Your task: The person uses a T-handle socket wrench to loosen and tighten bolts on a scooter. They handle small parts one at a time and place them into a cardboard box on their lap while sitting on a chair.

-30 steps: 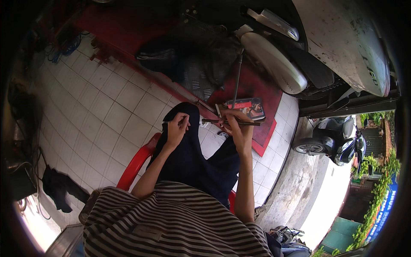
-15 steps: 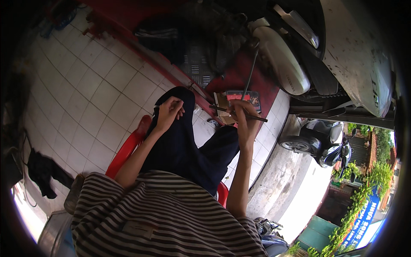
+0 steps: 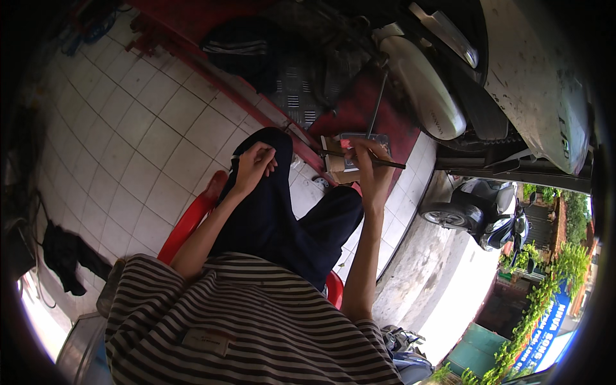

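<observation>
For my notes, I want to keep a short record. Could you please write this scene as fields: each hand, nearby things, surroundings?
Left hand: fingers curled, by a knee of the dark trousers; contents unclear
Right hand: holds a thin dark rod
Near right hand: cardboard box, red platform
Seat: red chair
Upper right: motorcycle
Outside: parked motorbike

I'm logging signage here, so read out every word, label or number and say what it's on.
I won't quote wording; lettering stands on:
Blue sign: large white letters.
Pale motorcycle panel: dark lettering.
Rounded silvery cover: small dark letters.
Pale patch on striped shirt: too small to read.
Anything else: unreadable.
</observation>
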{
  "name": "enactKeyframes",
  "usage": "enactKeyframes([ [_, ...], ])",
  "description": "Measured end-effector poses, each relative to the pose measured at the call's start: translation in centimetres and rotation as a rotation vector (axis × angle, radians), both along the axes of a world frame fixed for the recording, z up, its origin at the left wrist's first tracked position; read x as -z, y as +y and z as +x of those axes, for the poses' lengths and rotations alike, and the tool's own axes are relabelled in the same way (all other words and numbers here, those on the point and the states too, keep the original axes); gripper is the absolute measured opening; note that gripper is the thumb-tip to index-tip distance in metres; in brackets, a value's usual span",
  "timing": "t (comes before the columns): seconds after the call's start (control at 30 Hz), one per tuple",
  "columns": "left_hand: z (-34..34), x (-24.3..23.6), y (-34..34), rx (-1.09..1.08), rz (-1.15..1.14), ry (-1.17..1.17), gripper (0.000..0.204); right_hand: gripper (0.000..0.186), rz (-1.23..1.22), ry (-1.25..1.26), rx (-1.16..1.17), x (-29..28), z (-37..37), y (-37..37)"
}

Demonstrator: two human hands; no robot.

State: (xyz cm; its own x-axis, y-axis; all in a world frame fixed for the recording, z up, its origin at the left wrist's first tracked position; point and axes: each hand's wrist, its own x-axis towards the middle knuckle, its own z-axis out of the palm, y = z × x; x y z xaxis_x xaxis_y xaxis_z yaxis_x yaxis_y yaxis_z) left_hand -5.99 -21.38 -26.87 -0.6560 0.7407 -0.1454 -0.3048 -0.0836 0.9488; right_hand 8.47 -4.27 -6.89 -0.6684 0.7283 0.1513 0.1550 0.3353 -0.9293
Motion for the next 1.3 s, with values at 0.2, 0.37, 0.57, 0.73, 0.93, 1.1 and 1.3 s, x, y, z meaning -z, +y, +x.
enactKeyframes([
  [0.2,0.2,0.0,0.4,-0.023,-0.02,-0.015,0.016,0.015,0.304,-0.235,0.054,-1.0,-1.3,-1.0],
  [0.37,0.5,-4.9,4.0,0.101,-0.003,-0.006,0.029,0.015,0.389,-0.244,0.137,-1.0,-1.9,-1.9],
  [0.57,-0.7,-11.8,12.6,0.432,0.19,-0.042,0.039,0.02,0.803,-0.274,0.246,-1.4,-1.9,-1.8],
  [0.73,-2.5,-16.1,14.6,0.681,0.136,-0.14,0.039,0.023,0.701,-0.115,0.339,-1.1,-1.0,-2.7],
  [0.93,-4.2,-16.3,15.8,0.831,0.018,-0.189,0.039,0.053,0.209,-0.094,0.271,2.3,-0.5,-8.8],
  [1.1,-5.5,-16.1,17.2,0.9,-0.053,-0.141,0.039,0.058,-0.357,-0.003,-0.037,5.1,-1.1,-8.5],
  [1.3,-5.0,-16.8,17.2,0.847,-0.017,-0.207,0.037,0.05,-0.512,0.229,0.214,5.3,1.7,-7.4],
])
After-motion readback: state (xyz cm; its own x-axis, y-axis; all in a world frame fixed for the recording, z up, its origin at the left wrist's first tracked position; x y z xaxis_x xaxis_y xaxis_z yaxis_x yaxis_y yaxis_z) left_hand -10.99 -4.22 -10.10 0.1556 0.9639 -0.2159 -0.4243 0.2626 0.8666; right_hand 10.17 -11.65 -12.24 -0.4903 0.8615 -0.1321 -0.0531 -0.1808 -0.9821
